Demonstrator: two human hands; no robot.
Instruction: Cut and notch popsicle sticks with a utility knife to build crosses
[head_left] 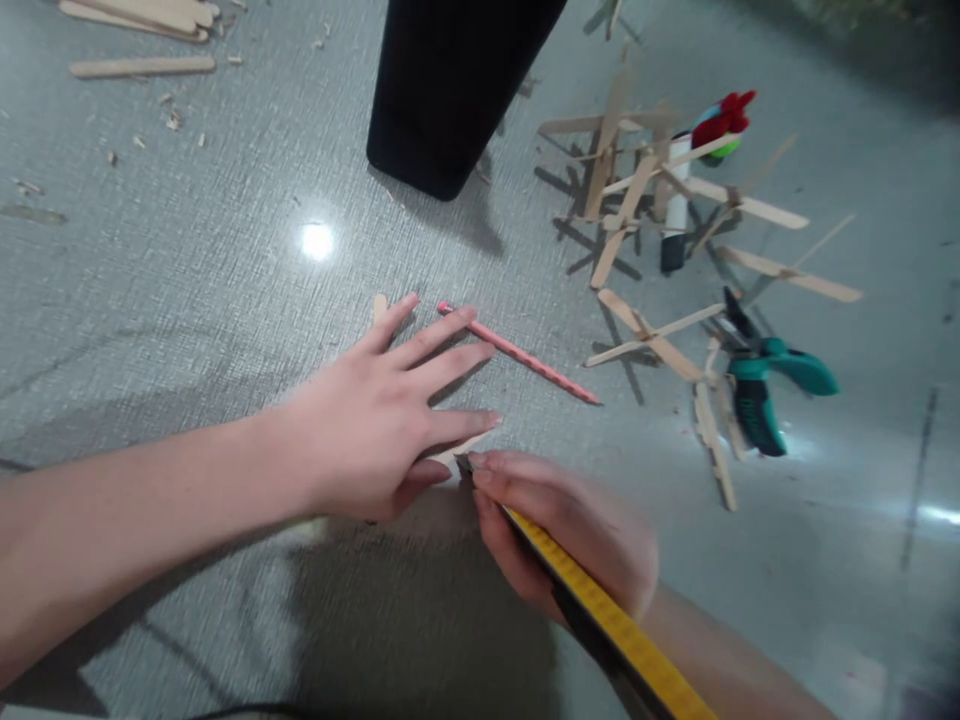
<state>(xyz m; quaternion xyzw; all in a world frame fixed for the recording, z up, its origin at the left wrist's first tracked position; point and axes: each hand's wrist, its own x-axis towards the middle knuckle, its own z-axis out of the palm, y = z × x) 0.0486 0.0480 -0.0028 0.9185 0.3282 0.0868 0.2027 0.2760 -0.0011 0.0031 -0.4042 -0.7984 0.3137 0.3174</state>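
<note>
Grey, finely textured tabletop (225, 270) fills the head view, catching a round white glare left of a tall black container (457, 90). The left hand (394, 410) lies palm down with its fingers spread apart, and a pale wooden strip (466, 445) shows between its index finger and thumb. The right hand (577, 520) is closed around a yellow-and-black cutter (607, 612), whose dark blade tip is at that strip, just beside the left thumb; whether it has cut into the wood I cannot tell. Another pale wooden end (380, 305) pokes out beyond the little finger. Near the fingertips, the ring finger overlapping it, lies a pink pencil (536, 363), pointing down to the right. Farther right are crossed wooden sticks (624, 220) around a white marker (676, 210), a fuzzy red piece (724, 120) and green-handled pliers (754, 400). At upper left, flat sticks (150, 15) are piled above a lone stick (142, 67) and scattered wood chips (174, 120).
</note>
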